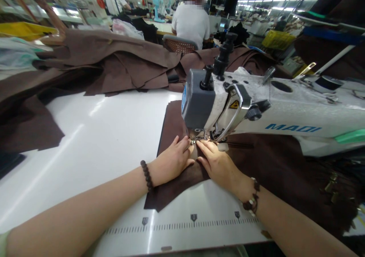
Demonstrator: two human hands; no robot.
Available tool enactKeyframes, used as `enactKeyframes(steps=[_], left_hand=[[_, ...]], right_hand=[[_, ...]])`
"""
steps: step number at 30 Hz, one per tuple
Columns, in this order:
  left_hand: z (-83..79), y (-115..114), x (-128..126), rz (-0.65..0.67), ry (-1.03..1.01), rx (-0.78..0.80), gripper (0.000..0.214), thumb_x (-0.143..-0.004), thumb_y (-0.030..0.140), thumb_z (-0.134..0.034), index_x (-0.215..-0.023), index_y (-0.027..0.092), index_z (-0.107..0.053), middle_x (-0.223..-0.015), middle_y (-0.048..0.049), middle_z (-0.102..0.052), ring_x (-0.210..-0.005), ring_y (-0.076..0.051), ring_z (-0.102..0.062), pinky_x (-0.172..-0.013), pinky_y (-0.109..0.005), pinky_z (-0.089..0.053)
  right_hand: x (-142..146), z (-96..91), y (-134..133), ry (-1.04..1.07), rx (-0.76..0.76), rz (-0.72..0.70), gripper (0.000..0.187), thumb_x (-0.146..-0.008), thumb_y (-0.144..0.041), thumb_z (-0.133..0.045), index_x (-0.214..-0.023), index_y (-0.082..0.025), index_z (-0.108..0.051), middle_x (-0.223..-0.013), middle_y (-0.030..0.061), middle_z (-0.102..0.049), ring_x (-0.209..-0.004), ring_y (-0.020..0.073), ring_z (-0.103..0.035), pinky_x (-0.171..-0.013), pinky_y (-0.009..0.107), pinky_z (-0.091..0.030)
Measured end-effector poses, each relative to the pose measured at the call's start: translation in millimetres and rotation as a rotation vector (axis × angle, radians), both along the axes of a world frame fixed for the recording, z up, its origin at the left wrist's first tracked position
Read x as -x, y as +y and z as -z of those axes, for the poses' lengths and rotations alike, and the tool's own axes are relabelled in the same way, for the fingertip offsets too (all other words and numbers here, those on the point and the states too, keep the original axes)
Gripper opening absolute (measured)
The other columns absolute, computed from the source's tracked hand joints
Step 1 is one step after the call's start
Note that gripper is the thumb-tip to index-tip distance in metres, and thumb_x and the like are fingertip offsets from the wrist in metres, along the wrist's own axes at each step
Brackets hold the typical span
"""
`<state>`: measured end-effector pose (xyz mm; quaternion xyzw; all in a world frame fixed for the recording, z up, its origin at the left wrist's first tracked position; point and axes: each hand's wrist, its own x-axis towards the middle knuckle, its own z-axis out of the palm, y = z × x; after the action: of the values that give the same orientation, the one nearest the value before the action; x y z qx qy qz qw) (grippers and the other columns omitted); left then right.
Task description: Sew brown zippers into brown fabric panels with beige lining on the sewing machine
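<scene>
Dark brown fabric (173, 190) lies on the white machine table under the head of a sewing machine (199, 97). My left hand (172, 160) rests flat on the fabric, left of the presser foot (193, 141), with its fingers stretched toward it. On the other side of the foot, my right hand (219, 164) presses on the cloth with its fingers extended. Both sets of fingertips are close to the lit needle area. The needle tip itself is too small to make out. More of the brown cloth spreads to the right beneath the machine arm.
Piles of brown fabric (128, 67) line the table's far edge. A ruler scale (194, 219) is printed along the near edge of the white table (114, 143). Beyond, a person in a white shirt (191, 23) sits facing away, near a blue fan (161, 4).
</scene>
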<state>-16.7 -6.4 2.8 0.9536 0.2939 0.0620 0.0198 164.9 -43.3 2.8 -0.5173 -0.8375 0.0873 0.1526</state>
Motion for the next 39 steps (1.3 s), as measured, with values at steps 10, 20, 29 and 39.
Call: enactKeyframes(steps=[10,20,29,39], left_hand=[[5.4,7.6,6.9,0.051,-0.074,0.03,0.03,-0.091,0.029,-0.044,-0.108,0.006,-0.054,-0.12,-0.0183,-0.049,-0.119,-0.028,-0.04,-0.103,-0.048,-0.029],[-23.7,33.6,32.1,0.009,-0.046,-0.071,0.026,-0.092,0.019,-0.041,-0.11,0.016,-0.06,-0.115,-0.0121,-0.054,-0.104,-0.023,-0.052,-0.09,-0.04,-0.044],[1.1,-25.4,10.3,0.013,-0.109,0.008,0.05,-0.087,0.045,-0.049,-0.12,0.008,-0.05,-0.122,-0.0173,-0.049,-0.117,-0.029,-0.046,-0.1,-0.043,-0.038],[-15.5,-11.6,18.9,0.096,-0.098,0.099,0.05,-0.084,0.044,-0.054,-0.121,0.011,-0.051,-0.117,-0.0148,-0.051,-0.108,-0.026,-0.051,-0.094,-0.038,-0.042]], right_hand=[[-3.6,-16.0,0.1,-0.155,0.011,0.068,0.044,-0.085,-0.031,-0.051,-0.124,-0.012,-0.045,-0.12,0.0146,-0.053,-0.113,0.0277,-0.047,-0.094,0.045,-0.039],[-26.4,-73.1,-5.3,-0.149,0.41,-0.314,0.031,-0.08,-0.012,-0.053,-0.108,-0.021,-0.061,-0.102,0.0038,-0.062,-0.094,0.0156,-0.058,-0.084,0.025,-0.043],[-21.9,-5.1,-24.9,0.141,0.058,-0.109,0.036,-0.084,-0.013,-0.047,-0.12,-0.017,-0.052,-0.108,0.0071,-0.053,-0.1,0.0172,-0.049,-0.089,0.035,-0.042],[10.6,-8.9,-38.6,0.124,0.15,0.072,0.025,-0.082,-0.013,-0.047,-0.105,-0.016,-0.057,-0.101,0.0079,-0.049,-0.092,0.0172,-0.051,-0.085,0.033,-0.045]])
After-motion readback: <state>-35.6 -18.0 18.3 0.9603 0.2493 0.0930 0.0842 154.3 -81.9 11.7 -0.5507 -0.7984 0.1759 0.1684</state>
